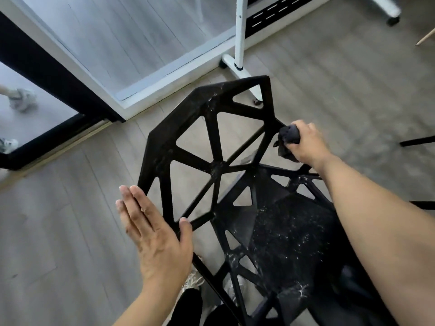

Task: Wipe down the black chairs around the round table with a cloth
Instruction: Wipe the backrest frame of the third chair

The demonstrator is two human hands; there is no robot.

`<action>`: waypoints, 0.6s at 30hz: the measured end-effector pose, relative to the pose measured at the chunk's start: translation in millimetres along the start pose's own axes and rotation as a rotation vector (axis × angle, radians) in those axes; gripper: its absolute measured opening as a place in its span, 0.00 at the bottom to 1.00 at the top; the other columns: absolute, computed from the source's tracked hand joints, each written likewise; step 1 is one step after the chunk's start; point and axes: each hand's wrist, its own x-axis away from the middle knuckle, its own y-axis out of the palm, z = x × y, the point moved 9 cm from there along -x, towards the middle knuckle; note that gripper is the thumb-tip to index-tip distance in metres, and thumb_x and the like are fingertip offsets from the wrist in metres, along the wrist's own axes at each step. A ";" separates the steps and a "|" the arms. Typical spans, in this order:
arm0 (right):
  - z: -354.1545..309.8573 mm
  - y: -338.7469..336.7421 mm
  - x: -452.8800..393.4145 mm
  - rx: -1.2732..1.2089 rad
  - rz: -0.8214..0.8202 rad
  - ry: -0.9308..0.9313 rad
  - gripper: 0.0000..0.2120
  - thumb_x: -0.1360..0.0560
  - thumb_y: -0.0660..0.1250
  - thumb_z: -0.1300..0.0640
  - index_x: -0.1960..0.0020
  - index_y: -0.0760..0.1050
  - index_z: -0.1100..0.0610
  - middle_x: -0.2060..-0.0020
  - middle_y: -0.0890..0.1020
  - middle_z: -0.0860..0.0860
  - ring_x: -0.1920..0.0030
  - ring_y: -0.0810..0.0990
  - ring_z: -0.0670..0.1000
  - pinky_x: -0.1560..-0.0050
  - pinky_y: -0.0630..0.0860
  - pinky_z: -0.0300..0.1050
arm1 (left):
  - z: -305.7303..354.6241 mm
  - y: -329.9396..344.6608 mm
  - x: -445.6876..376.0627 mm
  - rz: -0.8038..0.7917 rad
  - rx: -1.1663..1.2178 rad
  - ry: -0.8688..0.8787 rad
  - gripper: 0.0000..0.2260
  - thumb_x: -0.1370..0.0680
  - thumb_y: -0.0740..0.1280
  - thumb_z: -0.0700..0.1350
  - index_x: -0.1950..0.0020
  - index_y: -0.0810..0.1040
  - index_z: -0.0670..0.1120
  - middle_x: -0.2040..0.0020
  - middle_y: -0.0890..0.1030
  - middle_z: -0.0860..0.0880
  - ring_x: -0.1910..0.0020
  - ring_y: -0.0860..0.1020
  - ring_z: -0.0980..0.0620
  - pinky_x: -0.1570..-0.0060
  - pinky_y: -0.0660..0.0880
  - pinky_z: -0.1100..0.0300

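Wiping underway, far from done: black chair point(219, 165) near centre on the floor, w/ white specks on backrest top and seat. Right hand point(306, 144), grip closed round the dark cloth point(288, 140), at backrest's right edge. Left hand point(153, 229) flat, fingers straight, steadying left edge.
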 end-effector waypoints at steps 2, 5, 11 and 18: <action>9.7 -5.1 -8.5 -0.065 0.009 0.023 0.18 0.28 0.71 0.51 0.40 0.71 0.44 0.46 0.73 0.58 0.42 0.74 0.66 0.39 0.75 0.60 | 10.5 4.5 -20.9 -0.021 -0.012 0.043 0.47 0.24 0.68 0.44 0.19 0.35 0.43 0.19 0.35 0.47 0.20 0.36 0.42 0.23 0.50 0.37; 32.9 -16.9 -16.3 -0.097 0.051 0.082 0.16 0.27 0.71 0.52 0.42 0.71 0.44 0.48 0.72 0.57 0.44 0.74 0.66 0.40 0.75 0.59 | 32.6 14.5 -55.5 -0.051 -0.035 0.137 0.48 0.24 0.68 0.44 0.19 0.34 0.44 0.19 0.34 0.48 0.20 0.35 0.43 0.22 0.45 0.42; 84.6 -40.5 -19.7 -0.062 0.138 0.200 0.17 0.25 0.69 0.55 0.38 0.71 0.47 0.45 0.72 0.60 0.43 0.74 0.67 0.41 0.75 0.59 | 78.8 35.1 -89.0 -0.089 -0.062 0.283 0.48 0.24 0.69 0.44 0.19 0.33 0.46 0.19 0.33 0.50 0.20 0.34 0.46 0.25 0.48 0.46; 133.5 -55.4 -5.4 -0.124 0.217 0.355 0.16 0.25 0.68 0.54 0.38 0.70 0.52 0.41 0.72 0.63 0.40 0.73 0.69 0.38 0.73 0.61 | 132.0 61.8 -147.6 -0.171 -0.168 0.396 0.46 0.23 0.65 0.48 0.20 0.30 0.47 0.20 0.29 0.49 0.21 0.33 0.41 0.22 0.47 0.39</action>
